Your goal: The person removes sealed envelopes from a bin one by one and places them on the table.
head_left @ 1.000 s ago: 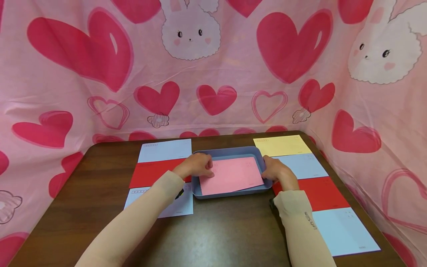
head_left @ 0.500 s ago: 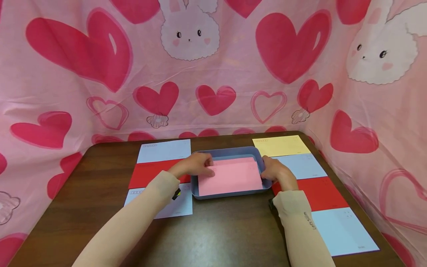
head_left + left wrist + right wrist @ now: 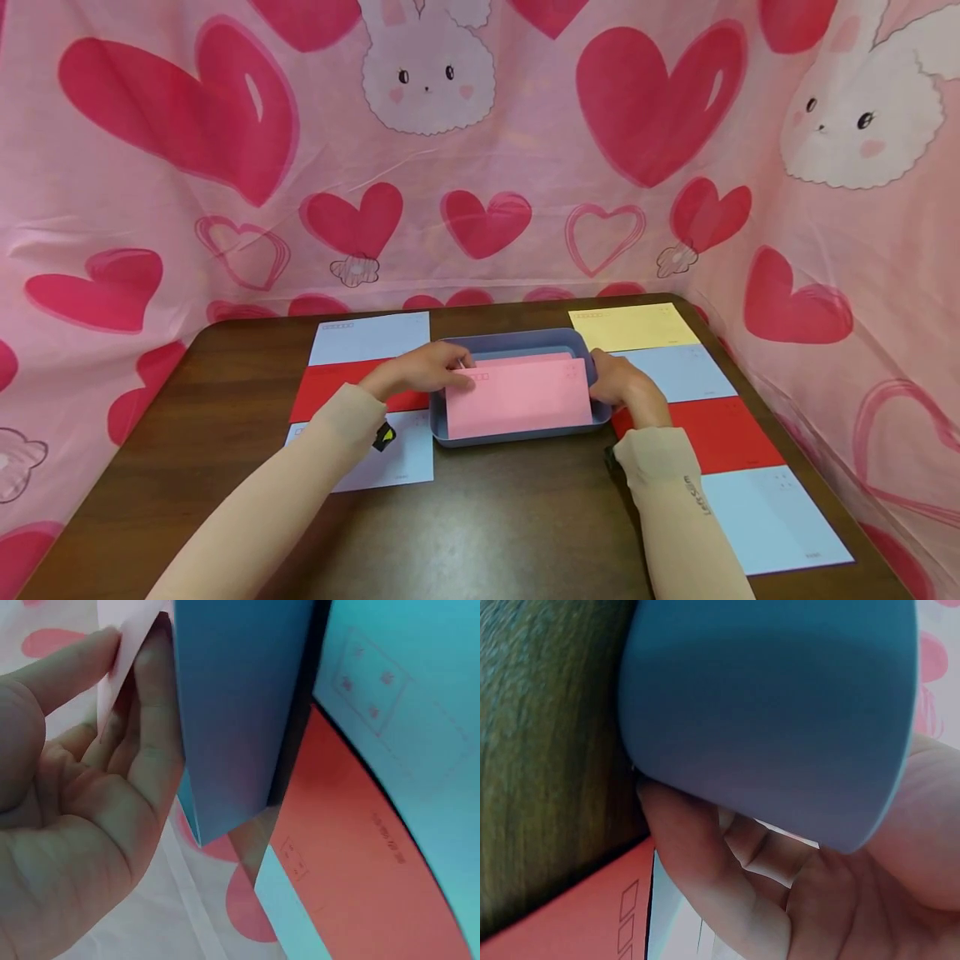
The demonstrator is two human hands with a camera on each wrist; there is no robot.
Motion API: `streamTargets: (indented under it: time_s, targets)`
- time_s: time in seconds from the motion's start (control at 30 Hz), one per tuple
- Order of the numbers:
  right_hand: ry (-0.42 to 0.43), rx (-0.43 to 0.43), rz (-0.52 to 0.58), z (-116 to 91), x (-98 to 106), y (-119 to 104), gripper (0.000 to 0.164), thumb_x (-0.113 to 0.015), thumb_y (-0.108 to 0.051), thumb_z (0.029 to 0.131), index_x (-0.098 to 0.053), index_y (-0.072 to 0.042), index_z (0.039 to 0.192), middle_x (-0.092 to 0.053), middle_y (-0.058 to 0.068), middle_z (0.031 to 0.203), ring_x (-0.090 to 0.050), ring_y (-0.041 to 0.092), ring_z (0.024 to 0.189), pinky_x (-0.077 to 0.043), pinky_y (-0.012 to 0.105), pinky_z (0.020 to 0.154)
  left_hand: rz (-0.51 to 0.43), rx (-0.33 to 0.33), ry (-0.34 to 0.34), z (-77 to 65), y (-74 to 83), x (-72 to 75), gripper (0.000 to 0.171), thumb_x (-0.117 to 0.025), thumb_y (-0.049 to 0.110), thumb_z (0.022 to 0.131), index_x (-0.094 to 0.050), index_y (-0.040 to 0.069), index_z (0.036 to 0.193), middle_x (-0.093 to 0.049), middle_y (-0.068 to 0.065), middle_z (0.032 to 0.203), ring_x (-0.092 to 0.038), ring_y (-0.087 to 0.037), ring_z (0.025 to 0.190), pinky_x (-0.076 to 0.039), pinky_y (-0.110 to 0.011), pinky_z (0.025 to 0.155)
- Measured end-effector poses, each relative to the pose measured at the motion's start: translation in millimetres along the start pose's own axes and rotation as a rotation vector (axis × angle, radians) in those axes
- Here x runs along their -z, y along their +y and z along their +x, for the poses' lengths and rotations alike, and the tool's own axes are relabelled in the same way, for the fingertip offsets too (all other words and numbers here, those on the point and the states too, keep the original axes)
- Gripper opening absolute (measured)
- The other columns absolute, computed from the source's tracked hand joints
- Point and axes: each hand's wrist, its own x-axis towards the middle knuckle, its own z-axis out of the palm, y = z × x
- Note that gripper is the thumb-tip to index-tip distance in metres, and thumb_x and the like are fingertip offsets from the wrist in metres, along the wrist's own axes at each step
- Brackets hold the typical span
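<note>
A blue-grey tray stands mid-table with pink envelopes in it. My left hand pinches the top pink envelope by its far left corner, thumb on top and fingers beneath. That envelope is tilted up at its far edge, and a strip of another pink envelope shows behind it. In the left wrist view the pink paper sits between thumb and fingers, beside the tray's outer wall. My right hand grips the tray's right side, its fingers against the outer wall near the base.
To the left lie a light blue envelope, a red envelope and another light blue envelope. Down the right side run yellow, light blue, red and light blue envelopes. A pink heart-patterned cloth hangs behind the dark wooden table.
My left hand has shifted slightly left. The top pink envelope's far edge has come up and nearer, uncovering the pink one behind. My right hand keeps its place on the tray.
</note>
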Motion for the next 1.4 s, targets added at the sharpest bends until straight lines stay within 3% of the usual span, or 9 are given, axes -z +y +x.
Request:
streamTargets:
  time_s: [0.2,0.43,0.57,0.87,1.1,1.4]
  targets:
    - [0.0,0.001,-0.007,0,1,0,0.079,-0.076,-0.017,0.093,-0.034,0.008,0.154,-0.053,0.034,0.138,-0.064,0.039,0.106,-0.063,0.045,0.08,-0.086,0.011,0.004,-5.5,-5.5,-2.8,0.022,-0.074,0.023,0.101,-0.07,0.011,0.119,-0.067,-0.009,0.111,-0.068,-0.022,0.093,-0.062,-0.034,0.08]
    - [0.003,0.0,-0.002,-1,1,-2,0.08,-0.076,-0.017,0.094,-0.032,0.009,0.155,-0.052,0.035,0.139,-0.063,0.04,0.106,-0.063,0.045,0.08,-0.089,0.002,0.061,-13.8,-8.9,-7.1,0.022,-0.075,0.024,0.101,-0.071,0.01,0.118,-0.07,-0.007,0.103,-0.07,-0.021,0.086,-0.062,-0.033,0.079]
    - [0.0,-0.001,0.003,-1,1,-2,0.079,-0.076,-0.016,0.093,-0.033,0.009,0.155,-0.053,0.035,0.138,-0.064,0.039,0.105,-0.063,0.045,0.079,-0.081,-0.014,0.103,-18.7,-10.2,-10.7,0.022,-0.074,0.024,0.101,-0.072,0.012,0.12,-0.069,-0.007,0.102,-0.069,-0.022,0.086,-0.062,-0.034,0.077]
    - [-0.005,-0.009,-0.006,1,1,-1,0.086,-0.078,-0.011,0.09,-0.029,0.009,0.157,-0.052,0.035,0.139,-0.064,0.038,0.104,-0.063,0.044,0.08,-0.156,-0.061,0.195,-21.3,-16.7,-16.3,0.023,-0.069,0.022,0.104,-0.071,0.012,0.125,-0.069,-0.011,0.111,-0.07,-0.021,0.087,-0.064,-0.036,0.078]
    - [0.0,0.003,-0.013,0,1,0,0.084,-0.077,-0.011,0.09,-0.029,0.01,0.157,-0.053,0.035,0.138,-0.065,0.037,0.102,-0.063,0.043,0.079,-0.214,-0.057,0.21,-21.9,-17.7,-13.7,0.027,-0.07,0.02,0.104,-0.071,0.01,0.129,-0.07,-0.012,0.112,-0.072,-0.022,0.087,-0.064,-0.037,0.081]
    - [0.004,0.012,-0.027,1,0,0,0.082,-0.075,-0.009,0.091,-0.03,0.01,0.156,-0.052,0.036,0.14,-0.064,0.038,0.104,-0.063,0.043,0.079,-0.21,-0.022,0.219,-26.0,-21.2,-5.4,0.028,-0.068,0.023,0.105,-0.069,0.011,0.131,-0.069,-0.012,0.113,-0.069,-0.025,0.09,-0.063,-0.037,0.083]
